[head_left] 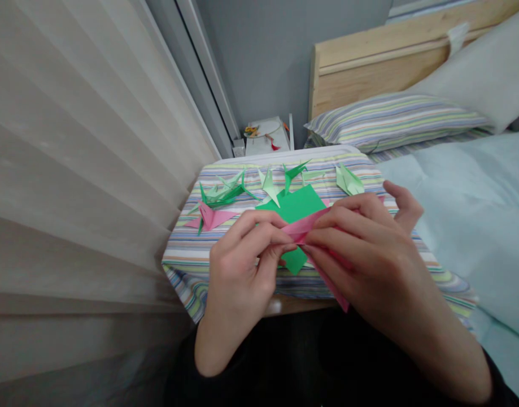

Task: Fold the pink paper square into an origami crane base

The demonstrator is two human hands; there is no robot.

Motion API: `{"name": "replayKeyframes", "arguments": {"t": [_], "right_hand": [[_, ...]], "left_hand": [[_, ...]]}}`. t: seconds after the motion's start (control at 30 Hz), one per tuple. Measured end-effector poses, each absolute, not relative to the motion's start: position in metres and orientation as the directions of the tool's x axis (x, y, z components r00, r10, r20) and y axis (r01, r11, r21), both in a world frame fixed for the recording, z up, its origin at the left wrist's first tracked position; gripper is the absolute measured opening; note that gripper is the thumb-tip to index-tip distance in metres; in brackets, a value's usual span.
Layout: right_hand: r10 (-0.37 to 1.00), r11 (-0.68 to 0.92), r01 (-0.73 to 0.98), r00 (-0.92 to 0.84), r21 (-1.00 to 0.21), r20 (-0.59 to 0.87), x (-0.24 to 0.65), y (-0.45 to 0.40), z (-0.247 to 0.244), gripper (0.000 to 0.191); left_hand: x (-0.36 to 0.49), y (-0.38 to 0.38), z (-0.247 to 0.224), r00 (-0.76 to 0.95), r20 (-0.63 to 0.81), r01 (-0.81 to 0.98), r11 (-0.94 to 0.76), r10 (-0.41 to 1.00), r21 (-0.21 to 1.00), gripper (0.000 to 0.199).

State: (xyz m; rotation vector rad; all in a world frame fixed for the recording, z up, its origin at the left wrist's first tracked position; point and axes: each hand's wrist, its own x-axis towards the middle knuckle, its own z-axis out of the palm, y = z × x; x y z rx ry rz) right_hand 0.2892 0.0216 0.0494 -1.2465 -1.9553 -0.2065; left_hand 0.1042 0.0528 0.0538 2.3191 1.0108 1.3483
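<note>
A partly folded sheet of pink origami paper (pixel 304 225) is held between both hands above a small table. My left hand (pixel 246 260) pinches its left end with thumb and fingertips. Around its right part, my right hand (pixel 361 249) is closed, the fingertips meeting close to the left thumb. One pink edge hangs down below the right palm. Beneath the hands lies a bright green square sheet (pixel 299 204), partly covered. Beyond it stand several green paper cranes, among them a dark green one (pixel 293 174) and a pale green one (pixel 269 183). A pink crane (pixel 208 217) sits at the left.
A striped cloth (pixel 187 249) covers the table. Another pale green folded piece (pixel 349 180) lies at its back right. A curtain (pixel 94 169) hangs close on the left; a bed with a light blue quilt (pixel 466 192) borders the right. Behind is a white cabinet (pixel 259 144) with small items on it.
</note>
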Motion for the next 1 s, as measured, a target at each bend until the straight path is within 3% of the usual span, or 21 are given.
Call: {"name": "replayKeyframes", "arguments": {"t": [0.33, 0.53, 0.67, 1.0], "right_hand": [[0.658, 0.533, 0.821, -0.248, -0.206, 0.711, 0.299, 0.029, 0.048, 0.023], [0.627, 0.392, 0.894, -0.087, -0.217, 0.774, 0.294, 0.026, 0.047, 0.011], [0.609, 0.338, 0.92, -0.054, -0.197, 0.791, 0.292, 0.022, 0.051, 0.015], [0.582, 0.363, 0.907, -0.042, -0.213, 0.812, 0.293, 0.028, 0.047, 0.014]], "left_hand": [[0.103, 0.056, 0.05, 0.226, 0.636, 0.467, -0.655, 0.738, 0.594, 0.022], [0.104, 0.06, 0.045, 0.12, 0.663, 0.386, -0.65, 0.739, 0.655, 0.015], [0.103, 0.062, 0.042, 0.033, 0.633, 0.328, -0.606, 0.774, 0.724, 0.009], [0.105, 0.06, 0.052, 0.061, 0.563, 0.243, -0.559, 0.824, 0.793, 0.006]]}}
